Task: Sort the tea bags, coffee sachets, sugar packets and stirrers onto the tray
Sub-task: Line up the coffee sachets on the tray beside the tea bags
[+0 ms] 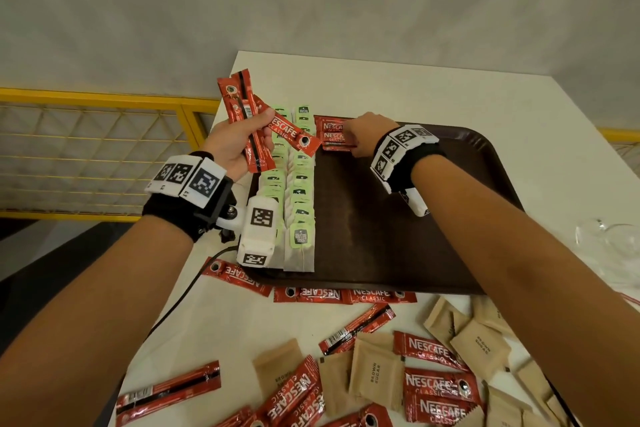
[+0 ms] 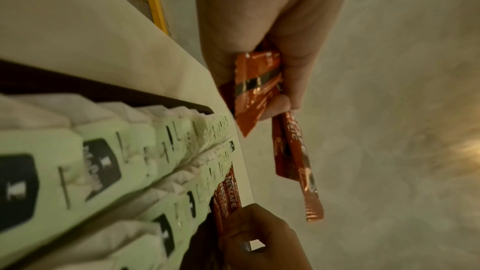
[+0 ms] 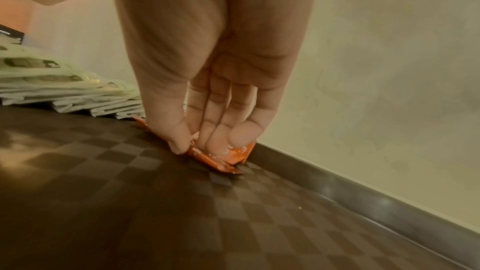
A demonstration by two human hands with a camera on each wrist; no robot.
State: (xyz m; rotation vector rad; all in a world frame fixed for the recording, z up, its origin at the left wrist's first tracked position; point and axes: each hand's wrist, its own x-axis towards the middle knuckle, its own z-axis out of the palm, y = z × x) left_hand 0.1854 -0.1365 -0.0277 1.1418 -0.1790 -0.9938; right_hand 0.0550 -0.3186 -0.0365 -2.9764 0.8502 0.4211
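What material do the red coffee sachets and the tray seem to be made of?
Coffee sachets in the left hand: glossy foil or plastic film, probably; they crinkle and shine. Tray: dark brown, likely hard plastic; the right wrist view shows a checkered textured surface and a smooth, reflective rim.

Under the right hand [image 1: 363,133], hidden: most of the red coffee sachets [image 1: 330,135] beneath the fingertips [image 3: 179,145]. Cut off by the bottom edge: loose sachets [image 1: 367,421] and sugar packets [image 1: 505,421]. Blurred beside the left hand's fingers [image 2: 280,106]: tea bag labels [image 2: 103,163].
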